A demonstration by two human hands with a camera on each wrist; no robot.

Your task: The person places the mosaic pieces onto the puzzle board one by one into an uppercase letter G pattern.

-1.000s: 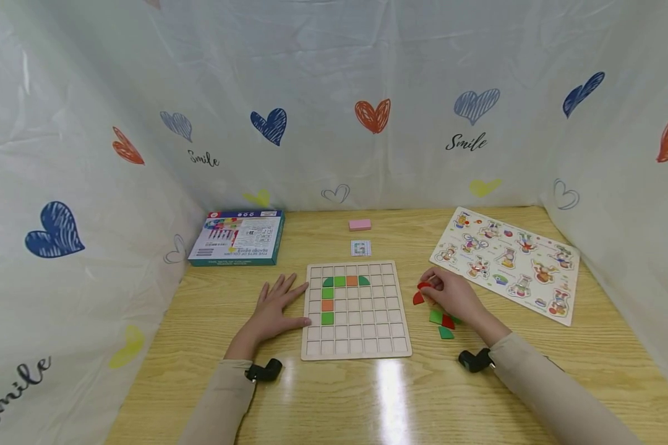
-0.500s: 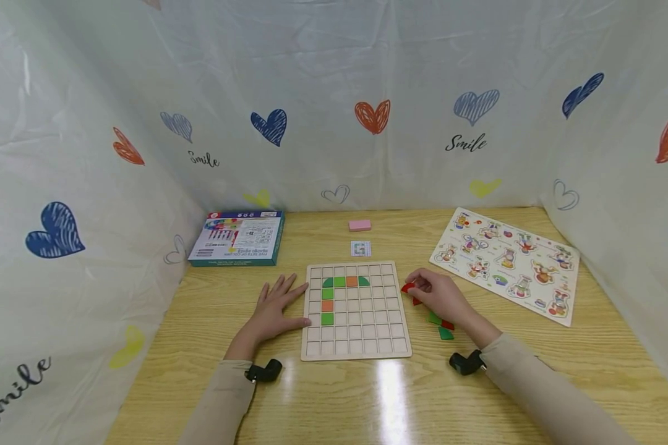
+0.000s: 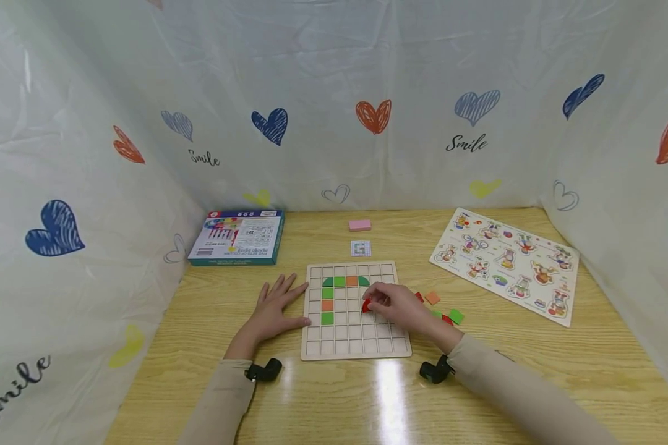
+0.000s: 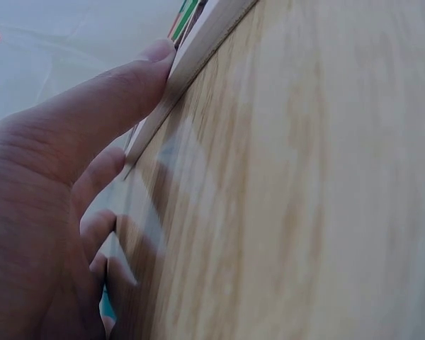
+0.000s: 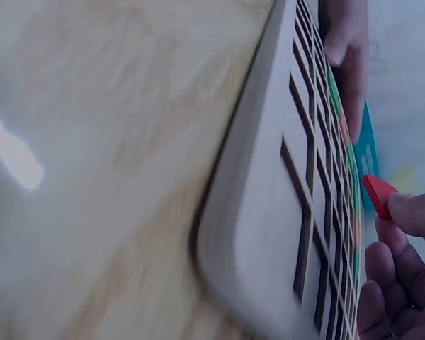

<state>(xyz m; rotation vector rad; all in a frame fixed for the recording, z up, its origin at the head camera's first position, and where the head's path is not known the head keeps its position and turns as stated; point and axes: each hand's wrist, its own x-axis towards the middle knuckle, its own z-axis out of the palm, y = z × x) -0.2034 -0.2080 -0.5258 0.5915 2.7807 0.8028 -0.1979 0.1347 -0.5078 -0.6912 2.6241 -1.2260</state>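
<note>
A wooden grid board (image 3: pixel 347 346) lies on the table, with several green and orange tiles set in its cells along the upper row and down the left side. My left hand (image 3: pixel 275 314) lies spread with straight fingers, thumb and fingertips touching the board's left edge; in the left wrist view its thumb (image 4: pixel 120 95) meets that edge. Above the right half of the board, my right hand (image 3: pixel 401 306) pinches a red quarter-circle tile (image 3: pixel 366 305) between thumb and finger. The right wrist view shows this red tile (image 5: pixel 379 195) held apart from the board's surface.
Loose tiles, among them an orange square (image 3: pixel 432 298) and a green square (image 3: pixel 456 316), lie right of the board. Behind it are a small pattern card (image 3: pixel 360 248) and a pink block (image 3: pixel 359 225). A box (image 3: pixel 236 240) stands back left, a picture puzzle board (image 3: pixel 506 262) back right.
My right hand has moved left from the loose tiles to over the board, carrying the red quarter-circle tile. The left hand has stayed at the board's edge.
</note>
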